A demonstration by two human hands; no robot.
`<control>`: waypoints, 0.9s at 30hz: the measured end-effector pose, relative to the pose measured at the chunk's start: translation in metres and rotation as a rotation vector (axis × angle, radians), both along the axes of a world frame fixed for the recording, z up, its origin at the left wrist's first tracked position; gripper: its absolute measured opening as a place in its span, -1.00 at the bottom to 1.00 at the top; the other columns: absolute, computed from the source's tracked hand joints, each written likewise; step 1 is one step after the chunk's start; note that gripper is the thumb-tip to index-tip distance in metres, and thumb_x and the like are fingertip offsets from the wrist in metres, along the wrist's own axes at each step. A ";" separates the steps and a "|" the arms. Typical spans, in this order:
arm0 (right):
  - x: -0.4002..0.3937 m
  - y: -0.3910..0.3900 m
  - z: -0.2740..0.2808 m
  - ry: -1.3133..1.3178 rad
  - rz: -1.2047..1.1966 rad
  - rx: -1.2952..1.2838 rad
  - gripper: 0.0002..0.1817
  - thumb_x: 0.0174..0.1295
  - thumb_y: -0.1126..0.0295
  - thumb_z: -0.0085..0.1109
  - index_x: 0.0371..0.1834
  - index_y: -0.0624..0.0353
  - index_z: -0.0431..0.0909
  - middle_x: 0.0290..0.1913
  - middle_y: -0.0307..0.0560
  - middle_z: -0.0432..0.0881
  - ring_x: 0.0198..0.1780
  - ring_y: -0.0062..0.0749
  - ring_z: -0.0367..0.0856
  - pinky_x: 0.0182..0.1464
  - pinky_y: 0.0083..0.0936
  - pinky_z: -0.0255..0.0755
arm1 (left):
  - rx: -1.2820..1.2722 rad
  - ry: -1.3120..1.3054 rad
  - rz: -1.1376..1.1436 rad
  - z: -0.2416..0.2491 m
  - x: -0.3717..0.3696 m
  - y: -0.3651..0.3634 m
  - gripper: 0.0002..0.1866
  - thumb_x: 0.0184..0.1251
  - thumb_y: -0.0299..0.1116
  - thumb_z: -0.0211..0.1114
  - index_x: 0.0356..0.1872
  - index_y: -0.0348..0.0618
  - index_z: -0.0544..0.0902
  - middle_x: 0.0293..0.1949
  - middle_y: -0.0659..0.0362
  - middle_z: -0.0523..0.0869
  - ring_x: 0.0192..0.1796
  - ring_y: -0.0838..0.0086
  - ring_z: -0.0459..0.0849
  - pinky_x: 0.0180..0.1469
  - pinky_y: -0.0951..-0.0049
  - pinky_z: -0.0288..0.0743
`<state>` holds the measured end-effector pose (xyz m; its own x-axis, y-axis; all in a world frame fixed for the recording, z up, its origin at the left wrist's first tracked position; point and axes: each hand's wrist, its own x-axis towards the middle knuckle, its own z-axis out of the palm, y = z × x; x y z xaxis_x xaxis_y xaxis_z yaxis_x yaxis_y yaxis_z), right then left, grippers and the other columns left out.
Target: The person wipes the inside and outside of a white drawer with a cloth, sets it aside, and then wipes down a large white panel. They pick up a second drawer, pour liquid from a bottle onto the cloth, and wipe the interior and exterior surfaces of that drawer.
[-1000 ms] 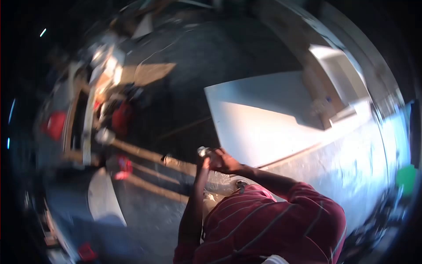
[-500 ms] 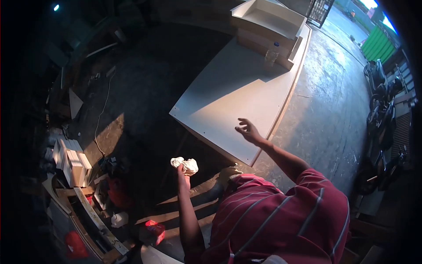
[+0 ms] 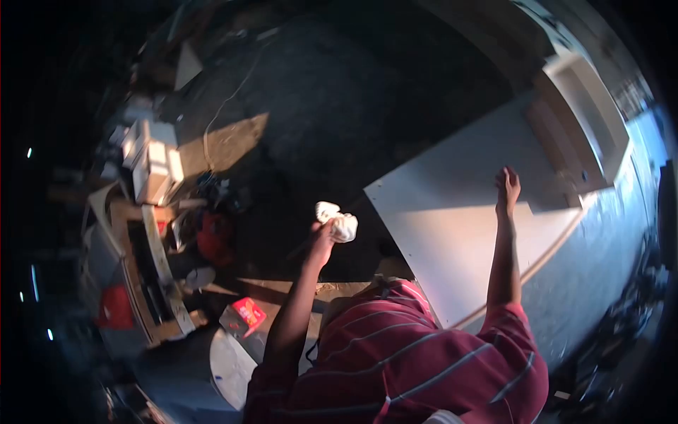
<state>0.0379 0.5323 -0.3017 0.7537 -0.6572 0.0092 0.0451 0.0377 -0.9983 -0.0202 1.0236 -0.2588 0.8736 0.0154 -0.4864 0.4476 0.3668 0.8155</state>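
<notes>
A bunched white cloth (image 3: 343,227) is gripped in my left hand (image 3: 323,242), out in front of my body over the dark floor. My right hand (image 3: 507,189) reaches forward above a large white panel (image 3: 466,247); its fingers are loosely bent, somewhat blurred, and nothing shows in them. At the panel's far right end stands a white box-like raised section (image 3: 580,106). A clear bottle with a blue cap (image 3: 584,177) is faintly visible beside that section.
Pale boxes or blocks (image 3: 155,166) are stacked on the left. Nearer are a wooden frame (image 3: 159,247), a red bag-like item (image 3: 215,237) and a red-and-white carton (image 3: 244,316). A cord (image 3: 224,106) runs along the floor. Dark clutter (image 3: 621,332) lines the right.
My view has swung, so the panel sits farther right. My right arm has stretched forward over the panel, its fingers less spread. The cloth stays in my left hand.
</notes>
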 end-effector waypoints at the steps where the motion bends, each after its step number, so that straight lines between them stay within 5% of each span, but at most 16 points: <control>1: 0.024 0.099 -0.003 0.092 0.182 0.089 -0.71 0.32 0.25 0.11 -0.03 0.20 0.51 -0.33 -0.28 0.56 -0.40 -0.67 0.51 -0.41 -0.73 0.34 | 0.050 -0.113 0.032 -0.026 0.033 0.015 -0.81 0.40 -0.36 0.08 -0.23 -0.27 0.57 -0.28 0.19 0.67 -0.28 0.57 0.65 -0.24 0.54 0.53; 4: 0.035 0.241 0.020 0.151 0.503 0.196 -0.69 0.35 0.21 0.05 -0.03 0.21 0.52 -0.24 -0.17 0.62 -0.28 -0.51 0.59 -0.27 -0.60 0.45 | 0.304 -0.156 0.059 0.018 0.080 0.013 -0.73 0.41 -0.26 0.08 -0.38 -0.23 0.57 -0.49 0.28 0.63 -0.47 0.69 0.57 -0.45 0.59 0.43; 6: 0.038 0.315 0.041 0.183 0.788 0.372 -0.56 0.37 0.11 -0.03 0.15 0.20 0.40 -0.03 -0.10 0.54 -0.04 -0.41 0.54 -0.09 -0.43 0.50 | 0.377 -0.186 0.082 0.024 0.098 0.024 -0.68 0.41 -0.21 0.07 -0.43 -0.24 0.57 -0.57 0.30 0.60 -0.53 0.71 0.54 -0.54 0.58 0.38; 9: 0.065 0.416 0.064 0.094 1.009 0.589 -0.43 0.39 0.10 -0.08 0.37 0.13 0.13 0.15 -0.10 0.39 0.09 -0.43 0.43 0.04 -0.45 0.44 | 0.907 -0.187 -0.013 0.024 0.129 0.064 -0.66 0.33 -0.17 0.09 -0.37 -0.32 0.56 -0.57 0.19 0.61 -0.50 0.46 0.59 -0.49 0.35 0.43; 13: 0.136 0.509 0.083 0.269 1.265 0.307 -0.32 0.39 -0.02 -0.14 0.43 0.15 0.00 0.28 -0.06 0.28 0.29 -0.35 0.25 0.23 -0.35 0.25 | 0.723 -0.196 0.188 -0.008 0.184 0.131 -0.64 0.31 -0.15 0.09 -0.16 -0.31 0.51 -0.42 0.11 0.63 -0.37 0.42 0.59 -0.34 0.34 0.47; 17: 0.228 0.583 0.022 0.033 1.459 -0.005 -0.34 0.40 -0.05 -0.20 0.40 0.17 0.10 0.29 -0.06 0.28 0.26 -0.42 0.30 0.24 -0.45 0.23 | 0.371 -0.390 0.372 0.008 0.241 0.211 -0.64 0.35 -0.15 0.08 -0.04 -0.25 0.47 -0.20 0.13 0.60 -0.16 0.51 0.53 -0.11 0.45 0.43; 19: 0.252 0.613 0.055 0.094 1.506 -0.006 -0.32 0.39 -0.05 -0.19 0.36 0.29 0.14 0.32 0.07 0.28 0.32 -0.27 0.25 0.31 -0.41 0.16 | 0.237 -0.316 0.304 0.010 0.258 0.258 -0.68 0.38 -0.22 0.07 0.00 -0.23 0.47 -0.13 0.18 0.56 -0.08 0.54 0.49 -0.01 0.48 0.39; 23: 0.338 0.643 0.047 0.418 1.307 0.084 -0.28 0.32 -0.16 -0.16 0.35 0.19 0.20 0.30 0.03 0.33 0.24 -0.11 0.37 0.15 -0.23 0.35 | 0.417 -0.338 0.306 0.012 0.315 0.350 -0.71 0.33 -0.37 0.11 0.01 -0.26 0.45 -0.19 0.20 0.57 -0.15 0.57 0.50 -0.06 0.48 0.42; 27: 0.425 0.653 0.029 0.580 1.189 0.098 -0.34 0.34 -0.10 -0.18 0.32 0.17 0.24 0.22 0.04 0.42 0.16 -0.16 0.45 0.09 -0.22 0.37 | 0.148 -0.392 0.545 0.014 0.356 0.440 -0.72 0.27 -0.43 0.09 -0.01 -0.24 0.47 -0.21 0.20 0.58 -0.15 0.57 0.55 -0.07 0.50 0.46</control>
